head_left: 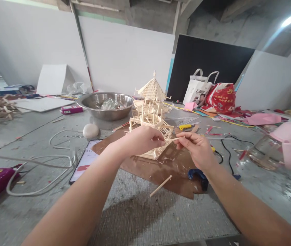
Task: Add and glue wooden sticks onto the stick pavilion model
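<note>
Behind near edge of worktop (135,212), stick model (151,107): roof (152,90) slatted, lower frame (149,156) seemingly unfinished; right hand (199,147) pinches stick (173,139), left hand (146,138) grip unclear.

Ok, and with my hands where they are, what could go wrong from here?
The thin stick held in the right hand could snap if pressed too hard. The left hand is up close to the stick model, so a slip might knock pieces loose. The blue tool lies near the right hand and might get bumped.
</note>
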A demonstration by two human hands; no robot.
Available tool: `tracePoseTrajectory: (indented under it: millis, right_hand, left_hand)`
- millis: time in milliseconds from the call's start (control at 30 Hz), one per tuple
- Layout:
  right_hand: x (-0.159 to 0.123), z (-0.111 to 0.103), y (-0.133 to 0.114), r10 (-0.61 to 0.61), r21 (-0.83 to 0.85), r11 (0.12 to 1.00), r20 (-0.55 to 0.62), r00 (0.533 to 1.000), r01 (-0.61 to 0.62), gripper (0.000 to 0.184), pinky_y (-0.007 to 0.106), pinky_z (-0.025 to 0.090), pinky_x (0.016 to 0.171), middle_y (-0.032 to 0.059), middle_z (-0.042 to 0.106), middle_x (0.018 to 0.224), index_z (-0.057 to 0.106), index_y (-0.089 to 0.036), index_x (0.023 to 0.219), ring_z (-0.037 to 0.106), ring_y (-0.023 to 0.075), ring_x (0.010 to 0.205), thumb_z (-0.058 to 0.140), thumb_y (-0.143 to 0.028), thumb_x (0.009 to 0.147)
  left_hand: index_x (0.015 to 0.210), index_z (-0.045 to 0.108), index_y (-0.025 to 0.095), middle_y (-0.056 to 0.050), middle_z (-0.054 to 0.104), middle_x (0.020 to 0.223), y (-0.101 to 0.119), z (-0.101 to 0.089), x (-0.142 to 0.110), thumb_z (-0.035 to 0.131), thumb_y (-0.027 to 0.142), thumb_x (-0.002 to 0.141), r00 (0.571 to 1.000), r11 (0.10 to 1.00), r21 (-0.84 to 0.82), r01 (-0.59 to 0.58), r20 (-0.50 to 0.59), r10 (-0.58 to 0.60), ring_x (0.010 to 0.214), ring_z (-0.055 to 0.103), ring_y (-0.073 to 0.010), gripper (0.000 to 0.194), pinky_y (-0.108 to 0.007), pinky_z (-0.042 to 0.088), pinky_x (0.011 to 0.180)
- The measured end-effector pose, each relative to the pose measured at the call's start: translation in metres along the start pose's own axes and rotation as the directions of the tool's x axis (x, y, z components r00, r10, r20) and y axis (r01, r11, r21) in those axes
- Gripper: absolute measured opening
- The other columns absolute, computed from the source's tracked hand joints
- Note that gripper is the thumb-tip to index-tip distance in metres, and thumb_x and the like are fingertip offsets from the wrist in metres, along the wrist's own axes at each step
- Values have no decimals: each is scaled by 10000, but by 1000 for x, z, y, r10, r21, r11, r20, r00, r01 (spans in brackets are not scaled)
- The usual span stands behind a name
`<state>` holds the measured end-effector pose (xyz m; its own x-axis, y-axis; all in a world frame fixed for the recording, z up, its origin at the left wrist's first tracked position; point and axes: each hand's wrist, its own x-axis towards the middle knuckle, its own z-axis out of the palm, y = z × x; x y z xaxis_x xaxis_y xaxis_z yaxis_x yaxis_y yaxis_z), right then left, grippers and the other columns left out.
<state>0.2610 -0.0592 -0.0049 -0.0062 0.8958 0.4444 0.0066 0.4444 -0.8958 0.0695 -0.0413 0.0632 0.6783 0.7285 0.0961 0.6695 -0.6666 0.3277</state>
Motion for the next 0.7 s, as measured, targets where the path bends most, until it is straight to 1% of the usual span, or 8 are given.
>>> tracePoseTrajectory:
  millis: [200,333,433,500,533,600,633,700]
  right_hand:
    - [9,-5,-11,78,-63,996,154,985,-69,165,251,461,553,-3,633,653,632,-200,803,562,98,546,602,-319,693]
    - [34,-22,-15,115,28,992,197,974,-123,241,251,450,546,13,632,674,629,-197,778,555,97,541,535,-413,727]
    - [66,-32,-3,153,-35,988,107,982,-151,242,227,440,545,17,635,703,618,-192,763,552,89,552,540,-417,719]
    - [90,-36,13,225,-171,962,54,973,-213,221,203,424,524,19,638,727,612,-180,749,547,79,547,550,-389,711]
    - [103,-36,22,263,-244,938,46,964,-244,196,195,418,519,19,638,744,608,-174,739,546,75,545,545,-357,716]
    - [126,-34,42,344,-432,855,57,937,-287,142,183,399,504,8,633,740,606,-171,731,544,69,534,534,-293,718]
    - [136,-31,52,366,-460,836,59,929,-300,110,182,383,484,2,622,675,608,-163,711,537,73,510,548,-254,701]
    - [152,-23,72,402,-483,816,79,912,-318,67,184,364,459,-11,580,548,610,-146,658,521,81,466,572,-201,663]
  left_hand:
    - [730,532,174,7,545,636,11,9,-2,337,278,809,998,999,25,-29,-47,30,565,446,-86,235,-214,289,494]
    - [749,486,179,18,486,554,23,15,-5,319,256,814,1000,1000,23,21,-20,-21,462,395,-80,195,-223,251,433]
    - [730,473,185,38,410,467,29,3,-18,337,250,805,999,999,31,41,24,-42,385,325,-75,168,-230,218,390]
    - [731,469,200,41,399,449,24,-17,-31,354,292,812,994,997,-31,63,-89,-66,375,337,-75,168,-221,222,369]
    - [729,470,207,34,431,475,18,-28,-36,379,306,807,978,994,-91,68,-192,-85,390,369,-74,155,-210,241,363]
    - [735,474,220,35,447,481,0,-50,-40,419,356,794,906,968,-250,27,-403,-129,379,379,-67,159,-193,250,334]
    - [730,475,218,42,426,457,-11,-58,-37,424,363,796,838,943,-333,13,-510,-192,358,355,-63,167,-192,243,325]
    - [692,459,206,58,358,431,-35,-66,-25,438,341,797,651,859,-512,-27,-661,-373,353,310,-53,172,-182,233,327]
